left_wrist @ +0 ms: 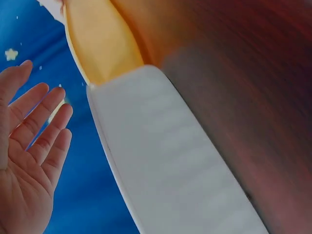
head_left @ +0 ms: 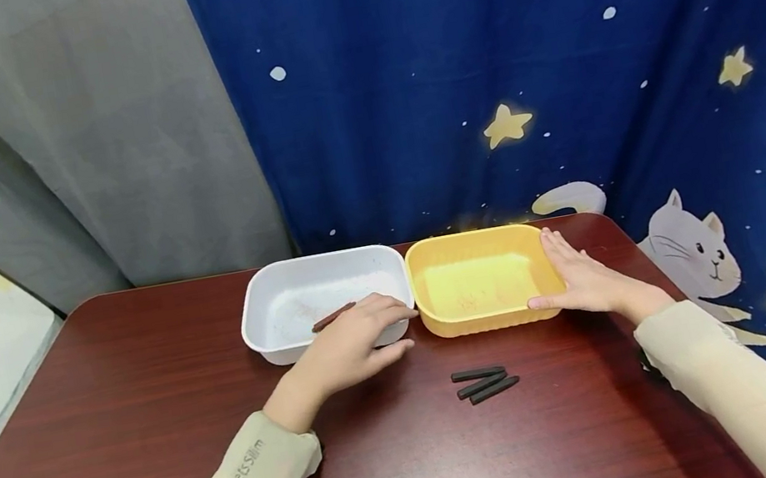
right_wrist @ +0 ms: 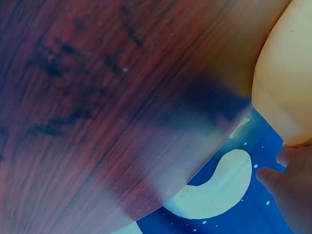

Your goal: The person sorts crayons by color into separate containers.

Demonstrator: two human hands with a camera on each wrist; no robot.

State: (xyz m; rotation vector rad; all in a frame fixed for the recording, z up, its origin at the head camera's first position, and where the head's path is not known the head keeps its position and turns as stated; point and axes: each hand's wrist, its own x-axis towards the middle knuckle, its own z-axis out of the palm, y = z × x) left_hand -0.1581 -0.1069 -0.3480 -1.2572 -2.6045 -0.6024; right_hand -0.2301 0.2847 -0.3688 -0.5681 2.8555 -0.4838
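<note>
Yellow tub [head_left: 486, 276] & white tub [head_left: 284, 310], pls: material?

— Both look like plastic, smooth, oblong w/ rounded corners. Yellow's outer wall shows fine ribs nr the base. Sticks are slim, matte, crayon-like.

How many, & where?

— 3 black sticks [head_left: 482, 386], bunched on the tbl in front of the yellow tub. Also 1 red-brown stick [head_left: 332, 318] in the white tub, partly hidden by a hand.

Surface & rm?

— Table [head_left: 116, 419] is dark red-brown w/ wood grain, a bit shiny, back corners rounded. Behind: gray curtain [head_left: 144, 127] on L, blue curtain [head_left: 388, 86] on R w/ yellow stars, white dots & a gray cat print.

Hands?

— L hand [head_left: 354, 341] is over the white tub's front R part, fingers apart, nothing visible in its grasp; can't tell if it touches the rim. R hand [head_left: 583, 280] rests on the yellow tub's R end, fingers straight, thumb spread to the front rim. Cream sleeves [head_left: 750, 389] on both arms.

& the tubs' look?

— Side by side at the tbl's back, rims touching, both upright. Yellow's bright inside, w/ faint marks on its floor.
</note>
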